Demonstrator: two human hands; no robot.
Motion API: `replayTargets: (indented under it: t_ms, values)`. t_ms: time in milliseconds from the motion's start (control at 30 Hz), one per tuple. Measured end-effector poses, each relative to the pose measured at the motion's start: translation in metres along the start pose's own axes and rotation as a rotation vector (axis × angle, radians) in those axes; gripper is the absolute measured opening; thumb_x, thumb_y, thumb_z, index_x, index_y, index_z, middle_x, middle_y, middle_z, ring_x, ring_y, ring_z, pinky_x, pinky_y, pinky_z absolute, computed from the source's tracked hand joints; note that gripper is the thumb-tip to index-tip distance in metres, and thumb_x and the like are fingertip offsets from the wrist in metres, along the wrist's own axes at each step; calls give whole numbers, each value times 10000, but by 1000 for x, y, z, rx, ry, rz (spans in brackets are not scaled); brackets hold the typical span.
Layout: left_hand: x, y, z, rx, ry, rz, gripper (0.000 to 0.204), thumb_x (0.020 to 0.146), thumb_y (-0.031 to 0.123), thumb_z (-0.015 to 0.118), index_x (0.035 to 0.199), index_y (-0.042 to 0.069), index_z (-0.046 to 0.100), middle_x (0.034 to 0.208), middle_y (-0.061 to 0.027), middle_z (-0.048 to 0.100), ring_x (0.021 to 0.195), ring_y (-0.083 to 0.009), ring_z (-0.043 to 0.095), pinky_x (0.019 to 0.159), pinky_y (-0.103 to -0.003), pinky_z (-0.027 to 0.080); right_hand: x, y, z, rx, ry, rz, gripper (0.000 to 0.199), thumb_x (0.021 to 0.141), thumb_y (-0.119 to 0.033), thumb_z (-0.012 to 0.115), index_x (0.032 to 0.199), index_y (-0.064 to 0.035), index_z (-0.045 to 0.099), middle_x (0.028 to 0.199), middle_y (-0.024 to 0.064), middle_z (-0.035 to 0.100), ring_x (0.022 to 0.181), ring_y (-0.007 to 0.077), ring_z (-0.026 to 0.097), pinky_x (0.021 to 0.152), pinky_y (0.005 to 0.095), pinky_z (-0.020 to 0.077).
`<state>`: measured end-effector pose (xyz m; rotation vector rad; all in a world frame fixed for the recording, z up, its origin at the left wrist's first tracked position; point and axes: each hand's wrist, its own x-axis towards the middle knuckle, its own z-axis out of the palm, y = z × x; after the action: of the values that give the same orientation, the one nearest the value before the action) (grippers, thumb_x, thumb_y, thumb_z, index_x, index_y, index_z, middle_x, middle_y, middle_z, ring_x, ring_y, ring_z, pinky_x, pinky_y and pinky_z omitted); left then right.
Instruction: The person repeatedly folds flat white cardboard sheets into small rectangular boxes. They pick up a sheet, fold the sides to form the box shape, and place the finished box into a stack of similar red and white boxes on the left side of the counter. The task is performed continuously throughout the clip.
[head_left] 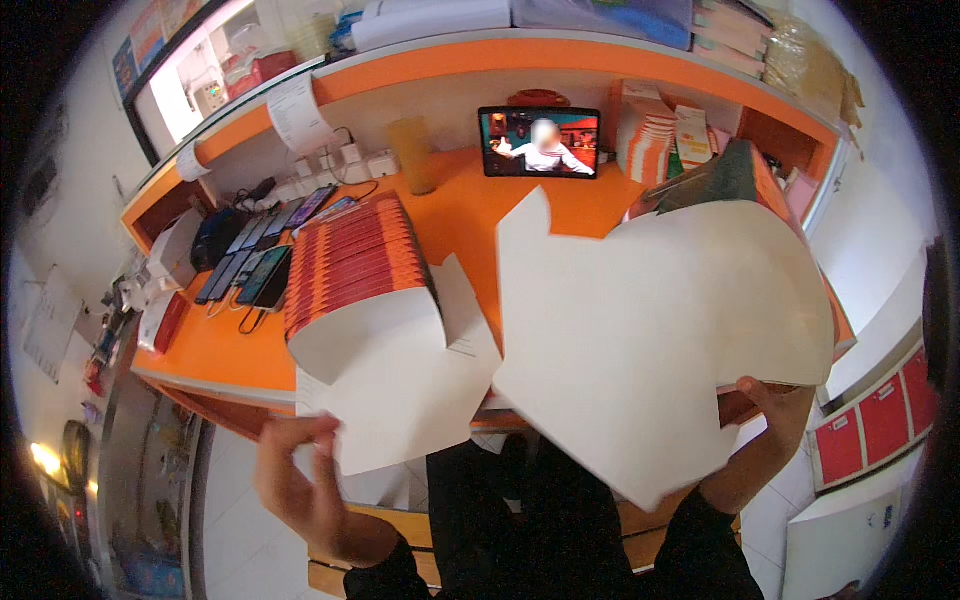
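A large white card sheet point(640, 330) with cut, notched edges spreads across the right side of the desk. My right hand point(770, 425) is closed on its near right edge, thumb on top, with most fingers hidden. On the left, a row of overlapping red-and-orange printed card blanks point(355, 260) curves down to a white blank point(400, 390) at its near end. My left hand point(295, 480) is at that blank's lower left corner, fingers curled and fingertips pinched at the edge. Behind the right-hand sheet, a dark printed stack point(720, 180) is partly covered.
Several phones point(265, 235) with cables lie on the orange desk point(460, 210) at left. A tablet point(540, 142) showing a video stands at the back, beside a yellow cup point(410, 155). Orange-and-white packets point(645, 130) fill the back right. A raised shelf edge point(420, 60) runs behind.
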<state>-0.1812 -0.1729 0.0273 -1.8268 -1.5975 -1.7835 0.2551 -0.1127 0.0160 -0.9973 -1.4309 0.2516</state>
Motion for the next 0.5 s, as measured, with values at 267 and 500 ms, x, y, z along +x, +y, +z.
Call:
replayTargets:
  t_ms: [267, 500]
  values:
    - [2, -78, -42, 114, -390, -380, 517, 800, 106, 748, 1214, -29, 469, 1197, -160, 536, 1036, -246, 561, 884, -362, 460, 3, -28, 169, 230, -908, -35, 1072, 581, -278, 922, 1436, -112, 298, 1359, 185, 461, 1257, 321, 478, 1057, 434, 381]
    - [5, -161, -17, 21, -443, -199, 977, 769, 182, 791, 1472, 51, 126, 1500, -238, 252, 1316, -397, 394, 1123, -468, 311, 4, -49, 251, 222, -967, 138, 1074, 642, -195, 874, 1480, -168, 201, 1349, 226, 490, 1235, 385, 501, 1036, 470, 405]
